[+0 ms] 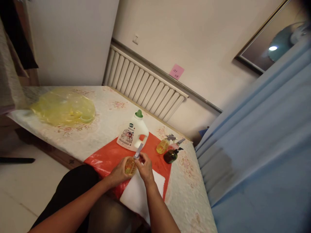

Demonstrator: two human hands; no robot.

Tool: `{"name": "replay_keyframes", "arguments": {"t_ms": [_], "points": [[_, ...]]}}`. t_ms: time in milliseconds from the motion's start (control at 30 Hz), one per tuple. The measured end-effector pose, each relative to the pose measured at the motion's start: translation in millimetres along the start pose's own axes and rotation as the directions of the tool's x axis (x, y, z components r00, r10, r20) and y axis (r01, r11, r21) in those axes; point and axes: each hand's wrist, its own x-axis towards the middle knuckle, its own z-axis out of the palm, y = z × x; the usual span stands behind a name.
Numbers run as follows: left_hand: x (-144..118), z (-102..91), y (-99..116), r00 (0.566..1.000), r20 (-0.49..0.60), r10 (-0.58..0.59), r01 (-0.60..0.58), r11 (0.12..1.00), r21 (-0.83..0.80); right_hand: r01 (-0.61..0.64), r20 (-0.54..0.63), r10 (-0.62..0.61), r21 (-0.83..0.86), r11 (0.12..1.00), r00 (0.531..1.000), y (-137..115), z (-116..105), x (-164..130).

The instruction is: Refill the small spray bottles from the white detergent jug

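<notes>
My left hand [120, 171] is wrapped round a small clear pump bottle [129, 165] with yellowish liquid in it. At the bottle's neck, the fingers of my right hand [145, 167] close on its grey pump head [138, 152]. The bottle tilts a little above a red plastic sheet [104, 158] and a folded white cloth [157, 181]. Just behind it stands a large white detergent jug [131, 134] with a green spout. Right of the jug are a yellow spray bottle [162, 147], a pink bottle [173, 146] and a dark green pump bottle [170, 157].
A flowered cloth [107, 110] covers the bed-like surface. On its left part lies a yellow plastic bag [65, 108] with a pale green ring-shaped thing [86, 118]. A radiator [143, 82] lines the wall behind, and a blue curtain [255, 136] hangs at the right.
</notes>
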Motion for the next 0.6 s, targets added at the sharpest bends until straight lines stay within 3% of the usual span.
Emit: {"name": "replay_keyframes", "arguments": {"t_ms": [133,600], "points": [[-0.5,-0.6,4.1,0.999,-0.009,0.035,-0.035,0.999,-0.022,0.01,0.056,-0.011,0.019,1.0,0.998,0.0,-3.2,1.6],[-0.2,-1.2,4.1,0.999,-0.014,0.039,-0.039,0.999,-0.02,-0.018,0.055,0.015,0.052,0.998,0.998,-0.4,-4.5,-1.3]]}}
